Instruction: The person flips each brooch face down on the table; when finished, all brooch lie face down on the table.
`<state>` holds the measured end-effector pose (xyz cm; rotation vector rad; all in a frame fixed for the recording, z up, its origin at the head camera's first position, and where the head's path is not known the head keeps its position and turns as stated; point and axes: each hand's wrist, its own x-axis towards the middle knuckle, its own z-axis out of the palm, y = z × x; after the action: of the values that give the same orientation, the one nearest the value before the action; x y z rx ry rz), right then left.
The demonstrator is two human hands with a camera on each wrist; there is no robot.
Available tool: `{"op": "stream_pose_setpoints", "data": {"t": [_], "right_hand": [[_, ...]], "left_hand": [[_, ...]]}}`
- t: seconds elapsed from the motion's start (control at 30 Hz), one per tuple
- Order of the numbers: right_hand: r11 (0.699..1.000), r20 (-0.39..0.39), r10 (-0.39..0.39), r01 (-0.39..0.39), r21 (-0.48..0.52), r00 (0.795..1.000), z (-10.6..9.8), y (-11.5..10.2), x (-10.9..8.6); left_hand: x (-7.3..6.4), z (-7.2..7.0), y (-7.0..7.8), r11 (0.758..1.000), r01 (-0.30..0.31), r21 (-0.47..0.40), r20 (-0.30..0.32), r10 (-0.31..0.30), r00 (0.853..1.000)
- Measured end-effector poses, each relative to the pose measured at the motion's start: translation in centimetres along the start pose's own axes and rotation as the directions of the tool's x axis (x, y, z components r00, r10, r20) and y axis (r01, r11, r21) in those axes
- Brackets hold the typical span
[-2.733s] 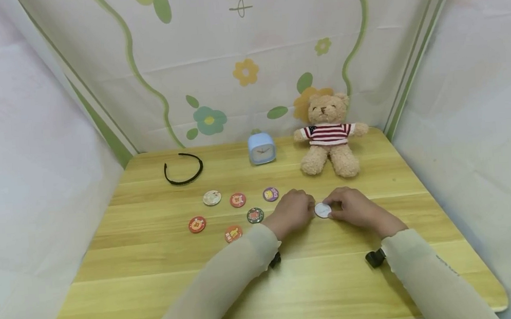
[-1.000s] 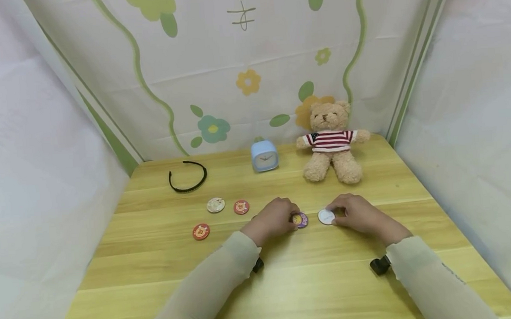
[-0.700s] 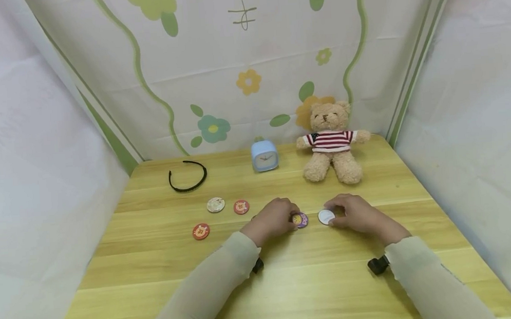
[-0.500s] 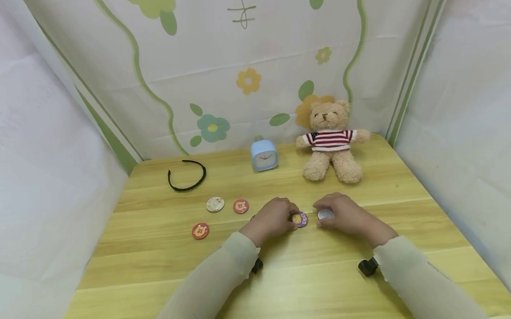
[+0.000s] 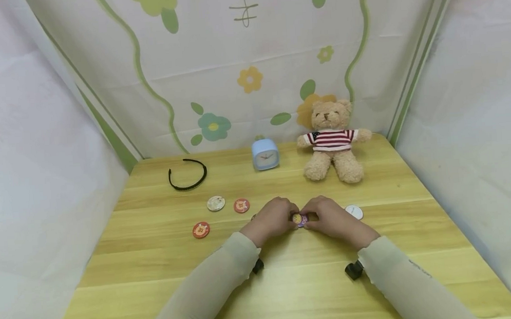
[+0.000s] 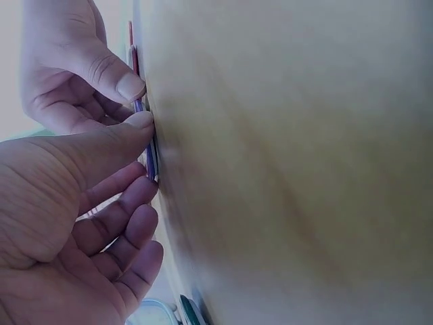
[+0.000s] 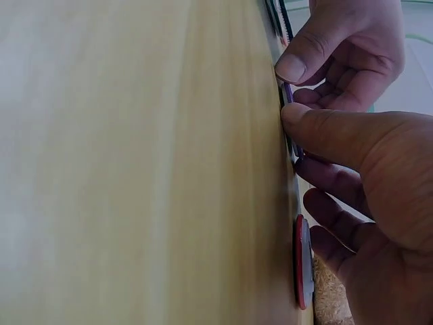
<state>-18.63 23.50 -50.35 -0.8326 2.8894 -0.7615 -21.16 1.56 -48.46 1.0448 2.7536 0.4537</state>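
Head view: right hand (image 5: 331, 221) dropped the white badge (image 5: 354, 212) at 3 o'clock; now both hands, left hand (image 5: 276, 220) too, pinch the purple badge (image 5: 298, 219).

The badge (image 5: 299, 219) is showing purple and yellow, the bear (image 5: 332, 141) is wearing red and white stripes, the clock (image 5: 264, 154) is looking blue.

Teddy bear (image 5: 332, 142), blue clock (image 5: 265, 154), black headband (image 5: 187, 174)

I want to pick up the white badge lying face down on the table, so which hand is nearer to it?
The right hand. It lies just left of the white badge, apart from it, its fingers on the purple badge. The left hand sits farther left, beyond that purple badge.
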Motion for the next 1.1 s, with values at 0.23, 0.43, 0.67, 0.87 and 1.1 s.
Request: {"op": "stream_pose_setpoints", "data": {"t": [0.23,0.43,0.67,0.87,1.1], "right_hand": [[1.000,0.001,-0.014,0.014,0.004,1.000,-0.3,-0.2,-0.4],[1.000,-0.056,-0.012,0.011,-0.011,0.998,-0.4,0.3,-0.5],[0.998,-0.084,0.054,-0.051,0.033,0.995,-0.1,0.4,-0.1],[0.996,-0.089,0.074,-0.070,0.047,0.993,0.4,0.2,0.6],[0.996,-0.078,0.087,-0.085,0.025,0.993,0.3,-0.1,0.7]], "left_hand": [[-0.1,0.4,-0.5,0.999,0.024,-0.049,-0.013,-0.025,1.000],[-0.6,0.1,-0.8,0.999,-0.020,-0.039,-0.054,0.018,0.998],[-0.5,-0.1,-0.9,0.998,-0.039,0.057,-0.116,0.046,0.992],[-0.1,-0.1,-0.9,0.995,0.049,-0.082,-0.118,-0.058,0.991],[0.2,0.1,-0.7,0.988,0.098,-0.123,-0.126,-0.114,0.986]]}}
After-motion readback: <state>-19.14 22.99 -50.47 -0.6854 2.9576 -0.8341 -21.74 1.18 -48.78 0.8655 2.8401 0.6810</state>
